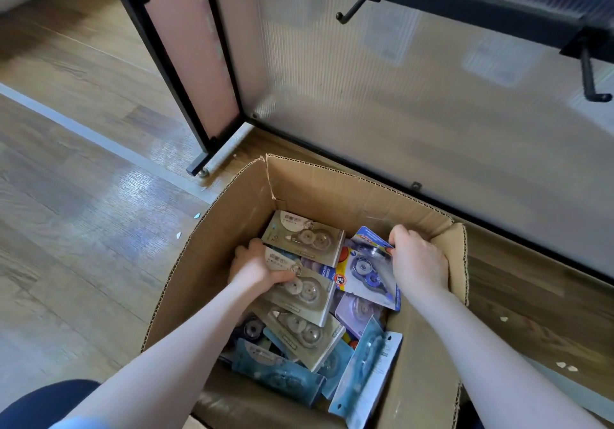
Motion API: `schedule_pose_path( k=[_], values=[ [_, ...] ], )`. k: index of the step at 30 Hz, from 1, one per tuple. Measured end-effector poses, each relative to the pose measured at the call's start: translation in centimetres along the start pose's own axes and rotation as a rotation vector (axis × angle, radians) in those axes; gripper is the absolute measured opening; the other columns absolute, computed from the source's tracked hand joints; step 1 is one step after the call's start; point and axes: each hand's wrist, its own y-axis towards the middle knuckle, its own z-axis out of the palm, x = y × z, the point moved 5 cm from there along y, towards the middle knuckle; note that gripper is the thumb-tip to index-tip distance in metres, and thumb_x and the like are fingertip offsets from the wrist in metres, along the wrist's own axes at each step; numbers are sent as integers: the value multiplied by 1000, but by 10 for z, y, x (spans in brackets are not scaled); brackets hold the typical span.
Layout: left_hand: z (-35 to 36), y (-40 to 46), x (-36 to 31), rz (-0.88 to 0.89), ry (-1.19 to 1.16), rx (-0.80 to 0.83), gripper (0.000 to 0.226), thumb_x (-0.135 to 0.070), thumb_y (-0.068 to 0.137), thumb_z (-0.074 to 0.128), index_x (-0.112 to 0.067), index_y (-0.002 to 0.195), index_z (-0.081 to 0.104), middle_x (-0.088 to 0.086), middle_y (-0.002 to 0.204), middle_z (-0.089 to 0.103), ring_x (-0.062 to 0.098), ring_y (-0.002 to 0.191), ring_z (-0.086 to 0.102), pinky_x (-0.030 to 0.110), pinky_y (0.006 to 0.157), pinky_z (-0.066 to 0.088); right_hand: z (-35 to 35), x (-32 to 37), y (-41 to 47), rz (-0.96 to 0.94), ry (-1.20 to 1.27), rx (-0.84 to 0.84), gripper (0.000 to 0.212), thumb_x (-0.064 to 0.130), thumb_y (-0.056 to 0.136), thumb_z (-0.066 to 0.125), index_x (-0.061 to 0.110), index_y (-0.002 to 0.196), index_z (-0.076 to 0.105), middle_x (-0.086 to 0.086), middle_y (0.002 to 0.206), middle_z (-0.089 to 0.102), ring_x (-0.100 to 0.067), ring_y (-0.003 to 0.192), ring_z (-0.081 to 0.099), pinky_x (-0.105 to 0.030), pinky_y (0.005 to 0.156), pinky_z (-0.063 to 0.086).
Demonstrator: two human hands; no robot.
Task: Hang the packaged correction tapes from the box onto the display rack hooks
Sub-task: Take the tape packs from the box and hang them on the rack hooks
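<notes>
Hands in cardboard box (332, 182), left hand (257, 267) gripping beige pack (300, 292), right hand (417, 259) pinching blue pack (367, 272)

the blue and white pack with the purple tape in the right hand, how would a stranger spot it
Start at the open brown cardboard box on the wooden floor and go to its far right corner. There the right hand pinches the blue and white carded pack, tilted above the pile. Its purple dispenser and red and yellow sticker set it apart from the beige packs beside it.
</notes>
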Motion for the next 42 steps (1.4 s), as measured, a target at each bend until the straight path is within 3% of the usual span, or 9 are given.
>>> schedule_pose_path(
  k=[3,6,11,13,17,23,28,35,42],
  values=[
    [-13,-4,-2,64,-211,73,56,-27,76,75,-13,123,48,6,120,59,16,96,57,28,77,49,-1,0,1,17,94,32,13,12,98,41,16,109,47,-6,113,53,-30,101,57,-29,69,30],
    [-26,-13,-2,23,-334,131,48,-21,83,68,-8,126,50,8,122,58,18,98,60,27,74,51,-1,-2,-1,19,111,55,14,12,99,36,14,112,41,-9,113,55,-32,101,58,-29,68,30],
    [-49,-26,-8,136,-186,159,20,-20,90,59,-8,105,60,7,109,63,19,95,63,37,77,56,-1,2,-1,-2,98,177,17,23,96,45,24,114,44,-7,106,64,-30,97,59,-31,70,40],
    [-57,-31,-12,222,-59,135,11,-23,92,55,-13,94,57,5,103,62,20,91,62,38,73,56,-1,3,-2,-18,71,157,11,28,95,47,23,103,54,-5,102,66,-29,96,60,-31,71,42],
    [-75,-41,-18,286,71,-17,22,-32,91,55,-18,76,48,2,87,62,19,72,62,36,59,55,-14,1,-1,-59,153,-40,23,27,94,49,17,74,56,-4,79,66,-31,87,59,-33,63,31],
    [-79,-44,-30,367,148,-68,11,-18,83,58,-16,93,63,-4,89,61,17,83,58,30,68,51,-34,0,2,8,422,-214,17,22,91,56,10,83,65,-11,80,66,-35,78,56,-35,59,37],
    [-93,-48,-46,431,46,-180,11,-16,81,60,-21,86,68,-7,83,63,15,79,58,28,68,50,-47,2,-2,-19,571,-330,10,17,88,59,12,89,68,-7,86,69,-31,81,60,-34,64,41],
    [-139,-85,-91,612,40,-282,14,-25,88,59,-18,83,69,-9,82,61,12,78,55,26,62,42,-107,-16,-35,94,648,-335,14,23,90,58,13,91,68,-4,88,69,-22,73,55,-28,57,30],
    [-221,-177,-168,766,73,-318,16,-29,90,58,-17,92,69,-6,90,63,14,82,58,26,62,44,-230,-53,-98,248,658,-323,15,22,91,57,13,94,68,-2,90,69,-18,77,56,-29,60,40]
  ],
)
